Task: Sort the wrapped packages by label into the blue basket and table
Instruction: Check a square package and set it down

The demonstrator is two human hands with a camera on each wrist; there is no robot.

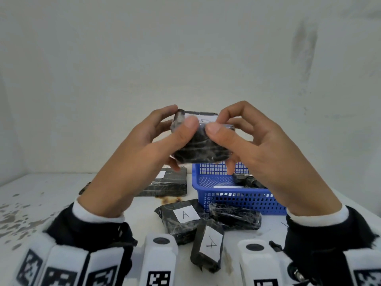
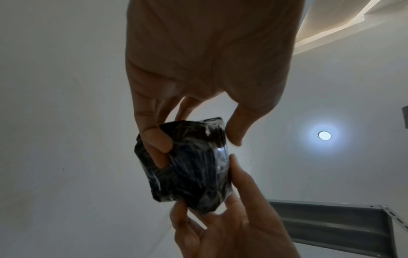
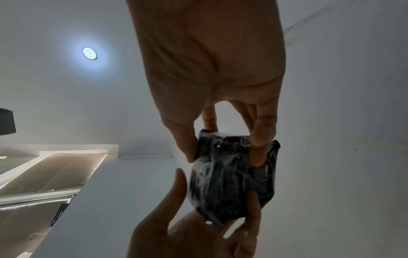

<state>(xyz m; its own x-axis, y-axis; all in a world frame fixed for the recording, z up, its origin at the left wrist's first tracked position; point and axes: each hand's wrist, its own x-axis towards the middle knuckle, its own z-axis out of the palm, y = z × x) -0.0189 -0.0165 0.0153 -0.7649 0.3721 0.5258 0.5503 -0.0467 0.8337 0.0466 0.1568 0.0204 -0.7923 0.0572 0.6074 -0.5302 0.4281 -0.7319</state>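
Both hands hold one black plastic-wrapped package (image 1: 201, 144) up in front of the wall, above the table. My left hand (image 1: 181, 118) grips its left end and my right hand (image 1: 218, 123) grips its right end, thumbs on the near face. A white label (image 1: 206, 118) shows on its top face, but the letter is unreadable. The left wrist view shows the left hand (image 2: 196, 150) on the package (image 2: 194, 165). The right wrist view shows the right hand (image 3: 223, 153) on the package (image 3: 229, 183). The blue basket (image 1: 237, 198) stands below, with a black package (image 1: 247, 180) inside.
On the white table (image 1: 51, 203) lie two packages labelled A (image 1: 181, 219) (image 1: 208, 246), a third black package (image 1: 235, 216) against the basket front, and a flat larger package (image 1: 167, 182) left of the basket. The wall stands close behind.
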